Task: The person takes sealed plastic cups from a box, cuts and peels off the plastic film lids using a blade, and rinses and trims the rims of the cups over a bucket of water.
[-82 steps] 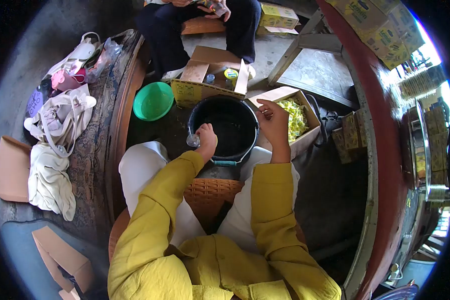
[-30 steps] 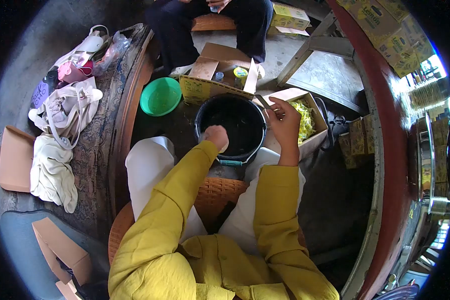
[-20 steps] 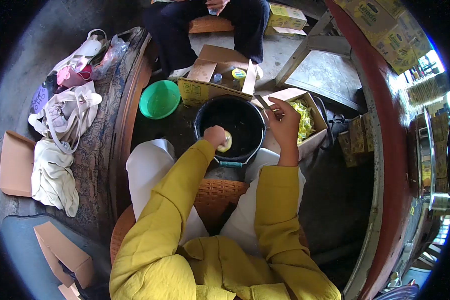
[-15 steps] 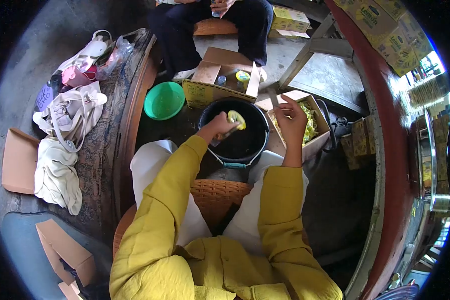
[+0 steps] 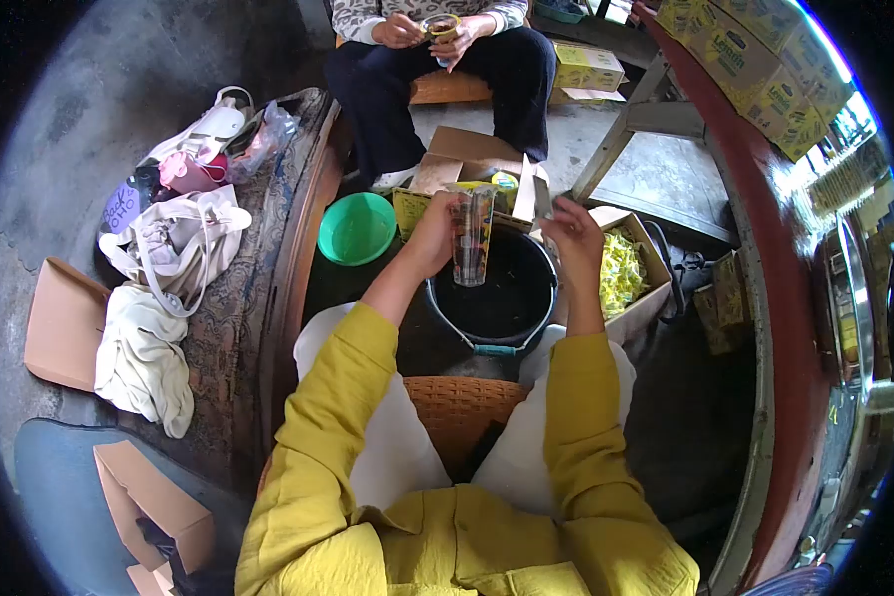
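My left hand (image 5: pixel 435 236) is closed around the side of a clear plastic cup (image 5: pixel 473 243) with a dark, colourful print, held over the black bucket (image 5: pixel 490 348). Its side faces me, with the wide end uppermost. In my right hand (image 5: pixel 576 233), pinched between the fingers, is a flat grey blade that looks like a knife (image 5: pixel 542 195), pointing up; its handle is hidden. That hand is just right of the bucket, beside a carton (image 5: pixel 656 288) of small yellow packets (image 5: pixel 621 270).
An open cardboard box (image 5: pixel 475 147) holding cups stands beyond the bucket, with a green basin (image 5: pixel 358 228) to its left. Another person (image 5: pixel 442 70) sits opposite, holding a cup. Bags (image 5: pixel 184 243) lie on the left bench; a red-edged table (image 5: pixel 755 199) runs along the right.
My left hand has turned the cup from its yellow top facing me to its printed side. The view has tilted up, showing more of the person opposite. My right hand keeps the blade.
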{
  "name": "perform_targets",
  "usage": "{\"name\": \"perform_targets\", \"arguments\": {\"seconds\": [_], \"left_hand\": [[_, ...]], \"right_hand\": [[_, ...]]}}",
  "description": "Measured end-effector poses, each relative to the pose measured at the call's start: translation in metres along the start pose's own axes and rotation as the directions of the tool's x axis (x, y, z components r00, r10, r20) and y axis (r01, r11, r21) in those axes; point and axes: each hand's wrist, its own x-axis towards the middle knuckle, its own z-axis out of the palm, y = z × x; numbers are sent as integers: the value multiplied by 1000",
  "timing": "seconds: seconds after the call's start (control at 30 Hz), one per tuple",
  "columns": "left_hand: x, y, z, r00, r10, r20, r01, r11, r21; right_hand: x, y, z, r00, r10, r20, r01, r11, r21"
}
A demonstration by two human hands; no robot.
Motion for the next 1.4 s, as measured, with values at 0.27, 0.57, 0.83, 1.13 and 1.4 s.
{"name": "perform_targets", "arguments": {"seconds": [0.27, 0.57, 0.83, 1.13, 1.4], "left_hand": [[-35, 7, 13, 908, 420, 3, -384, 828, 408], [-37, -6, -12, 822, 566, 64, -515, 690, 508], [-37, -4, -9, 781, 622, 59, -540, 624, 565], [-37, -3, -6, 788, 587, 186, -557, 551, 621], [-34, -9, -9, 795, 561, 229, -562, 542, 625]], "right_hand": [[22, -61, 53, 921, -293, 257, 341, 925, -167], [-8, -92, 50, 693, -639, 333, 720, 588, -368], [-6, -78, 51, 579, -671, 463, 810, 411, -418], [-3, -67, 43, 535, -671, 513, 837, 342, -426], [-3, -62, 41, 520, -681, 515, 846, 326, -422]]}}
